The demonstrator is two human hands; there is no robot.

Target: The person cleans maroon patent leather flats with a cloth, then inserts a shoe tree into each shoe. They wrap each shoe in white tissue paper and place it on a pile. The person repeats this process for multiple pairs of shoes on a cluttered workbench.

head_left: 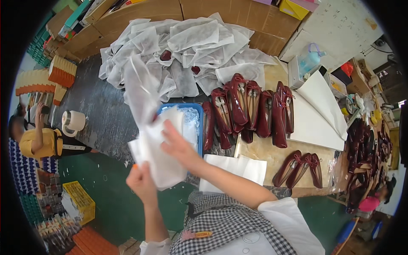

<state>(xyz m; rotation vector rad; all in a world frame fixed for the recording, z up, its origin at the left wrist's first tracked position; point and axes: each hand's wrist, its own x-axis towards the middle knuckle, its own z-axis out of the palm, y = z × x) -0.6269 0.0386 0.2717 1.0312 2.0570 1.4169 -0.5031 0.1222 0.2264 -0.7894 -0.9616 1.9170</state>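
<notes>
My left hand is closed at the near edge of white non-woven bags, with something orange at its thumb tip. My right hand reaches over these bags with fingers spread; no grip shows. Just beyond, a filled white bag with a dark red end is smeared by motion, apart from my fingers. A blue basket with white and bluish packets lies partly under the bags. To its right stand several dark red patent flats with bows, with clear inserts inside.
A heap of filled white bags covers the table's far side against cardboard. Three red shoes lie near right, beside white sheets. A white tape roll stands left. Another person in yellow is beyond the left edge.
</notes>
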